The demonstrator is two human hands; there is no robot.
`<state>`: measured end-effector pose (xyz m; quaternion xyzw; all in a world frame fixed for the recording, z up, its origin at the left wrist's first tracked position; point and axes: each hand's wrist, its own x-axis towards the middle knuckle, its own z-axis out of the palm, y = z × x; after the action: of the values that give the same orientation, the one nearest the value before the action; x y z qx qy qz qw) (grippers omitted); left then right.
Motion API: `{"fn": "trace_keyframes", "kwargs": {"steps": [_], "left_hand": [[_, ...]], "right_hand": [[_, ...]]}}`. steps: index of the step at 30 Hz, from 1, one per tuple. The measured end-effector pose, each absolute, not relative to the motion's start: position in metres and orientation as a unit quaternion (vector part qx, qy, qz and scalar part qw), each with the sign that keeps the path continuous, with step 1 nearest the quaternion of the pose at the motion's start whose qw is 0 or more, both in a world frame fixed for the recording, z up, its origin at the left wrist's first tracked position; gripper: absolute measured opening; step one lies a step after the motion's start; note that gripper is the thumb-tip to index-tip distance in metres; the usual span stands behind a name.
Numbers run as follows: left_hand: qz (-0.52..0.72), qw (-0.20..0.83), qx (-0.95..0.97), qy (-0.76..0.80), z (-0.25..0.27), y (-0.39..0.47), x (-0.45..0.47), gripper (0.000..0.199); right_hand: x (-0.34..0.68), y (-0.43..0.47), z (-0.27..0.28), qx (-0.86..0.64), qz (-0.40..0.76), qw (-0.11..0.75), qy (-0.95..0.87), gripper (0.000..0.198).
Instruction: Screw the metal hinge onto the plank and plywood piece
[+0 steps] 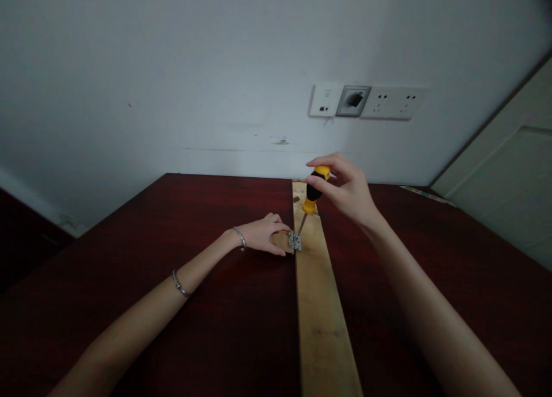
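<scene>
My right hand [340, 187] grips a yellow and black screwdriver [317, 185] by its handle, fingers closed round it. The shaft slants down, and its tip meets a small metal hinge [295, 241]. One leaf of that hinge lies on a long wooden plank [321, 305]; the other lies on a small wooden block [281, 240] against the plank's left edge. My left hand [265, 234] holds the block between thumb and fingers. Whether a screw sits under the tip is too small to tell.
Plank and block lie on a dark red tabletop [207, 213]. Behind it stands a white wall with a socket panel [392, 102] and a plug in a grey outlet [354, 100]. A thin strip [426, 195] lies at the back right, near a pale door [513, 155].
</scene>
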<state>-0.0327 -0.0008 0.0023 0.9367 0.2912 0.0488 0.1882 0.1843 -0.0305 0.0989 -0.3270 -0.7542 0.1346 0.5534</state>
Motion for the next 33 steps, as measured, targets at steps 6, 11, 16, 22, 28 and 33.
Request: {"fn": "trace_keyframes", "kwargs": {"steps": [6,11,16,22,28,33], "left_hand": [[0.056,0.192,0.937,0.285,0.0002,0.0005,-0.0327,0.063],[0.047,0.192,0.936,0.292,0.0007,0.0001,-0.032,0.065],[0.045,0.193,0.935,0.293,0.0017,-0.0002,-0.032,0.065],[0.056,0.195,0.935,0.29,-0.0005,0.0011,-0.0328,0.064],[0.064,0.193,0.937,0.285,-0.0013,0.001,-0.0336,0.063],[0.055,0.194,0.936,0.29,0.0005,0.0002,-0.0327,0.062]], "right_hand": [[0.1905,-0.0355,0.1046,-0.28,0.17,0.53,-0.782,0.029],[0.1927,-0.036,0.1051,-0.281,0.167,0.522,-0.788,0.026],[0.1874,-0.0331,0.1018,-0.314,0.104,0.538,-0.776,0.022],[0.1883,-0.0392,0.1066,-0.317,0.105,0.532,-0.778,0.02],[0.1934,-0.0387,0.1074,-0.301,0.12,0.512,-0.796,0.027],[0.188,-0.0365,0.1055,-0.346,0.074,0.518,-0.779,0.026]]}}
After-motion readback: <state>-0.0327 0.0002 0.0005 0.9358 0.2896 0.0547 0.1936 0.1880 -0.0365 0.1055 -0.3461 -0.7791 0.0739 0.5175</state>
